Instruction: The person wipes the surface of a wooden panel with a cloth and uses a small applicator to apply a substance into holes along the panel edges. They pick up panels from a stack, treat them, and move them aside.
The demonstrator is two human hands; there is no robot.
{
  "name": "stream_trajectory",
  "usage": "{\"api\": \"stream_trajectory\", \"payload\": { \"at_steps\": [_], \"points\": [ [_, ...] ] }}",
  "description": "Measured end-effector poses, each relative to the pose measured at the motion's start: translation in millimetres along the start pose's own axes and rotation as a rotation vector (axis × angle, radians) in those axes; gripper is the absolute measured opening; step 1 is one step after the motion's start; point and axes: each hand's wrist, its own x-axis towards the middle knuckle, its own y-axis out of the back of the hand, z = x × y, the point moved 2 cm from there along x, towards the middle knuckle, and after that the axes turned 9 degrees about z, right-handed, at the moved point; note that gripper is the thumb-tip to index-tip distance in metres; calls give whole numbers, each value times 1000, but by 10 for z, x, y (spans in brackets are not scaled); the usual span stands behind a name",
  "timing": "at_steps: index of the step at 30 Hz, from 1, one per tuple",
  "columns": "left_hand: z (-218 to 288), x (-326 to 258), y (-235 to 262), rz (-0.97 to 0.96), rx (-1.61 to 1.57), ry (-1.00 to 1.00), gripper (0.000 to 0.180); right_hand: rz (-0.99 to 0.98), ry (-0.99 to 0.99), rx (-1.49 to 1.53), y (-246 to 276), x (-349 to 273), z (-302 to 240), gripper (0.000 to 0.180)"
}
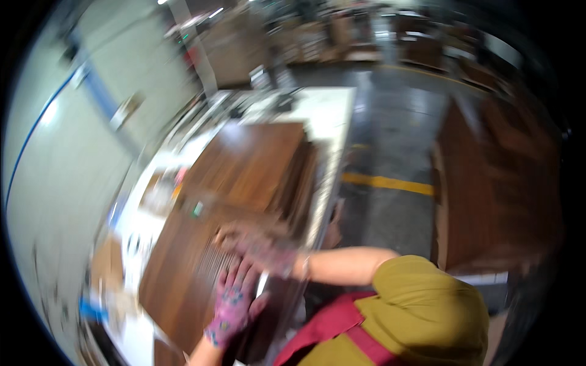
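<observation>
No text, brand or number can be read here. A small green-and-white patch [197, 209] shows on the brown boards [244, 160], label-like in its size and colour (too blurred to make out any lettering). On the white top of the bench [326, 100], toward its left side, sit some dark curved marks [132, 244], and whether they are print cannot be told. The nearest thing to a sign is a plain yellow stripe [387, 183] across the grey floor [400, 222], right of the bench.
</observation>
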Motion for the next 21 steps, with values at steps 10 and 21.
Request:
{"api": "stream_trajectory", "payload": {
  "at_steps": [10,21],
  "points": [
    [-2627,-65,-333,239,112,279,62,142,-153,476,-34,-1,232,28],
    [-3038,-1272,0,617,-627,1138,50,-74,174,-229,-219,-140,-81,24]
  ]
}}
